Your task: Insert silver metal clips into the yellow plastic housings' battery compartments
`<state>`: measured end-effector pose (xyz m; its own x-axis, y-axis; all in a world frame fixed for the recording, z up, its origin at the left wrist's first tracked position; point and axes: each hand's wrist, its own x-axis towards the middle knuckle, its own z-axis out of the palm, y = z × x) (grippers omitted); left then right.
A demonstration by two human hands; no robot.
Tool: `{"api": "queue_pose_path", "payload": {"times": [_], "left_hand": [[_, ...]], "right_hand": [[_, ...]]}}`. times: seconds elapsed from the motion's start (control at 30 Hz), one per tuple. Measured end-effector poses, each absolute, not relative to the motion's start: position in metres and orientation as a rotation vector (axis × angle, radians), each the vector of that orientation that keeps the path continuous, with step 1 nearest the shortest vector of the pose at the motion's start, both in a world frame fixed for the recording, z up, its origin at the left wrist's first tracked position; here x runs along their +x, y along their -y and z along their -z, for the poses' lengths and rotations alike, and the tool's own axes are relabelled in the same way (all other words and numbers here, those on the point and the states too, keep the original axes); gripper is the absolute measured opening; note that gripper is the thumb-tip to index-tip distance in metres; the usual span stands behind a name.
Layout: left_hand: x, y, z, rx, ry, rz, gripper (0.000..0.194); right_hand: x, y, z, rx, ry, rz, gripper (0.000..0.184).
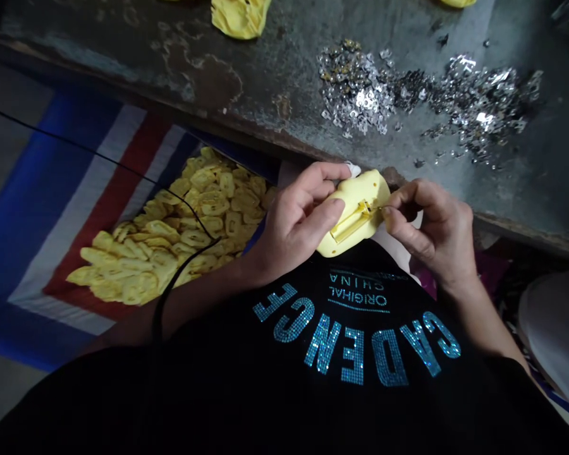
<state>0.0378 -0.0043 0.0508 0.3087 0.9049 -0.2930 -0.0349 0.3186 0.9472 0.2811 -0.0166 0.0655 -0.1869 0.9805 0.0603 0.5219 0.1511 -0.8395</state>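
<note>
My left hand (303, 218) is closed around a yellow plastic shell (372, 186), holding it by its left side near the table's front edge. The shell has a long rectangular recess, much like a battery compartment, facing up, and small round holes near its ends. At the recess's right end my right hand (429, 224) pinches a small metal piece (383, 208) between thumb and forefinger. That piece is mostly hidden, so its exact shape cannot be made out. A white wrap covers the tip of a left finger.
Piles of small shiny metal clips (360, 95) lie on the worn metal table (275, 76). Another yellow part (241, 16) rests at the back. To the left, a striped blue, white and red bag (99, 189) holds many yellow pieces (208, 202). A black cable (171, 284) crosses in front of it.
</note>
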Motion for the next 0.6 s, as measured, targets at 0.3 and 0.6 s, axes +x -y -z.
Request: {"api": "queue_pose_path", "payload": {"times": [0.3,0.6], "left_hand": [[0.035,0.006,-0.056,1.139,-1.051,-0.748,0.043],[0.035,0.009,-0.055,1.256,-1.069,-0.766,0.041]], "right_hand": [[0.27,0.008,-0.071,-1.371,1.629,-1.165,0.029],[0.262,0.008,-0.075,-1.465,1.709,-1.051,0.028]]}}
